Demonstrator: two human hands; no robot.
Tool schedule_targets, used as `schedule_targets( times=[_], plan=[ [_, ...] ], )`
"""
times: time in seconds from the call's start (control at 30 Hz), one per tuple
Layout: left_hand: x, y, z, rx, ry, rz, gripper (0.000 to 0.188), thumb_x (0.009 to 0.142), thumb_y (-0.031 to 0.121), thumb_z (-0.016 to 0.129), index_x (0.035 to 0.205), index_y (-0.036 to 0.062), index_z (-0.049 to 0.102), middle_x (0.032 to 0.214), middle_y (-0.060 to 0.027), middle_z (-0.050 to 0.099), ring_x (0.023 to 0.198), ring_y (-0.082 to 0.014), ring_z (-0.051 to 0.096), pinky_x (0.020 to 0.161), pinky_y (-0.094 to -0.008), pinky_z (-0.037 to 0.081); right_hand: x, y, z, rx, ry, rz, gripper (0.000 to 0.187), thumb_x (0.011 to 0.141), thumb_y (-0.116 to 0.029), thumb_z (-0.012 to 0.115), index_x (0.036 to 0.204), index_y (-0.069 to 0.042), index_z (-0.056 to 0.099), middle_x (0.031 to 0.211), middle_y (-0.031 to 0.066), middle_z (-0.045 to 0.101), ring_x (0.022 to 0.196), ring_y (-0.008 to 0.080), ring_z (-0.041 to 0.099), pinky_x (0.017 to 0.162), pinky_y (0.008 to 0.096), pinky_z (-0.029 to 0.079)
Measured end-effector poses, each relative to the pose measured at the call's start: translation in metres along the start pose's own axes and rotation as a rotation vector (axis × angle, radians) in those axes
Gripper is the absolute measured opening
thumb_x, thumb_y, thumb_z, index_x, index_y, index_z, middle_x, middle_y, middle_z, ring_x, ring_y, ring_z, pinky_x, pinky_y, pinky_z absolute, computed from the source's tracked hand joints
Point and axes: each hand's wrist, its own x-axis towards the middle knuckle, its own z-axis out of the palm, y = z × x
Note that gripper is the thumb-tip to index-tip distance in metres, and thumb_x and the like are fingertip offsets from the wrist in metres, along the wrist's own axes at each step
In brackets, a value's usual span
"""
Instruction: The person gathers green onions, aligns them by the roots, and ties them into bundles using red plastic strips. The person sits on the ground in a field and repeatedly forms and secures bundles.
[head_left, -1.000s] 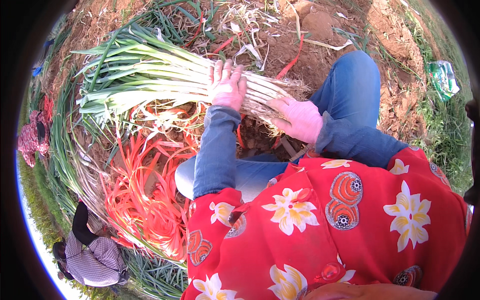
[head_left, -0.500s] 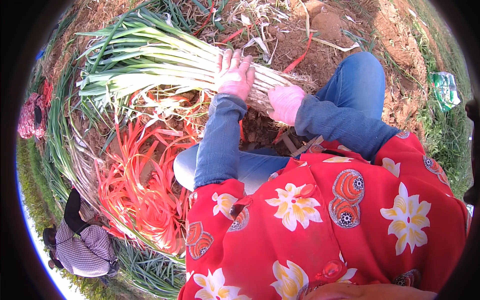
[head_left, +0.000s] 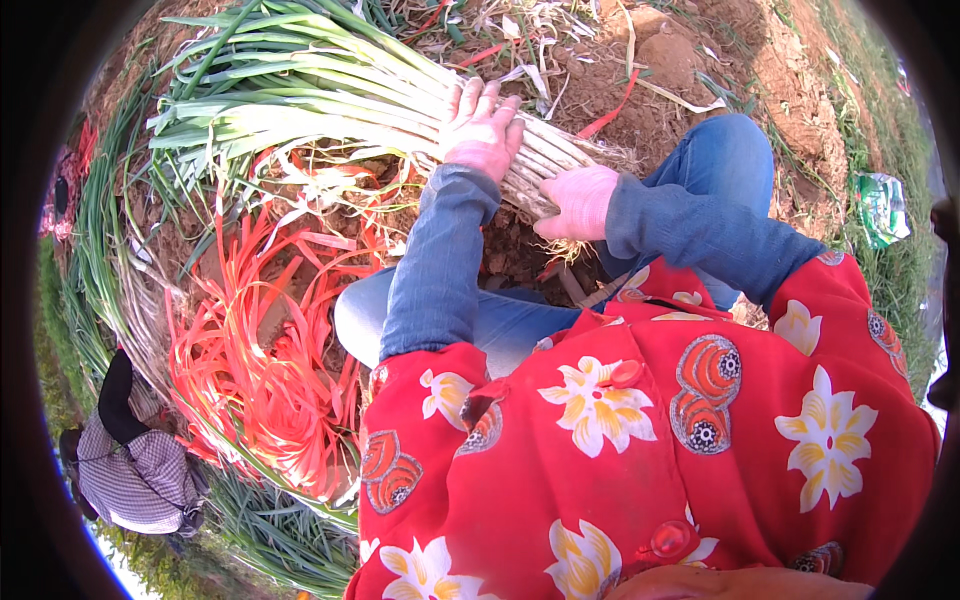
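Observation:
A thick bundle of green onions lies slantwise before me, its leaves to the left and its pale stalks and roots to the right. My left hand rests on the white stalks with its fingers stretched out across them. At the root end, my right hand touches the side of the bundle, its thumb and forefinger apart; its other fingers are hidden. Some stringy roots show just below that hand.
A tangled heap of red plastic strips lies on the soil at left. More green onions lie beyond it. A person in a checked top is at the lower left. A green and white packet lies on grass at right.
My right hand's thumb and forefinger have spread apart, and roots now show beneath it. My left hand stays on the stalks. The whole view has shifted slightly.

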Motion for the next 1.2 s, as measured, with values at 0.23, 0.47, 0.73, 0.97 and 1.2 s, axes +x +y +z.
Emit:
schedule_targets(
  times=[0.23, 0.47, 0.73, 0.97, 1.2],
  plan=[
    [0.004, 0.002, 0.001, 0.031, -0.014, -0.02, 0.04, 0.095, 0.041, 0.057, 0.128, 0.0211, 0.068, 0.144, -0.0106, 0.057, 0.142, -0.0308, 0.042, 0.124, -0.0489, 0.018, 0.009, 0.001, -0.029, -0.412, -0.128, -0.152, 0.048, 0.09, -0.049, 0.061, 0.095, -0.004, 0.075, 0.085, 0.0157, 0.073, 0.084, 0.0334, 0.072, 0.079, 0.043, 0.057],
    [0.003, 0.006, 0.003, 0.028, -0.018, -0.01, 0.042, 0.095, 0.043, 0.057, 0.13, 0.0211, 0.066, 0.146, -0.0103, 0.055, 0.143, -0.0311, 0.041, 0.124, -0.0491, 0.017, 0.012, 0.007, -0.017, -0.37, -0.07, -0.146, 0.043, 0.085, -0.044, 0.071, 0.099, -0.003, 0.068, 0.083, 0.0186, 0.071, 0.082, 0.0371, 0.072, 0.073, 0.0473, 0.058],
    [0.0, 0.008, -0.007, 0.04, -0.045, 0.006, 0.043, 0.095, 0.041, 0.057, 0.131, 0.0197, 0.065, 0.146, -0.0111, 0.055, 0.143, -0.0317, 0.041, 0.124, -0.0495, 0.017, 0.011, 0.03, 0.034, -0.192, 0.148, -0.061, 0.034, 0.088, -0.038, 0.067, 0.101, -0.007, 0.064, 0.089, 0.0139, 0.069, 0.087, 0.0345, 0.071, 0.072, 0.0469, 0.056],
    [-0.009, 0.026, -0.005, -0.019, -0.049, -0.072, 0.045, 0.095, 0.043, 0.056, 0.132, 0.0193, 0.065, 0.149, -0.0153, 0.051, 0.145, -0.0366, 0.037, 0.123, -0.0518, 0.017, 0.002, 0.02, 0.05, -0.064, 0.317, 0.012, 0.029, 0.091, -0.037, 0.064, 0.098, -0.009, 0.065, 0.094, 0.012, 0.07, 0.09, 0.0337, 0.07, 0.077, 0.0461, 0.054],
    [-0.017, 0.016, -0.009, 0.0, -0.062, -0.057, 0.045, 0.096, 0.043, 0.054, 0.134, 0.021, 0.063, 0.149, -0.0177, 0.051, 0.143, -0.0394, 0.038, 0.123, -0.0525, 0.016, -0.009, 0.059, 0.013, 0.441, 0.983, 0.312, 0.037, 0.093, -0.043, 0.062, 0.107, -0.009, 0.069, 0.104, 0.0145, 0.069, 0.104, 0.0332, 0.064, 0.094, 0.0418, 0.048]
  ],
)
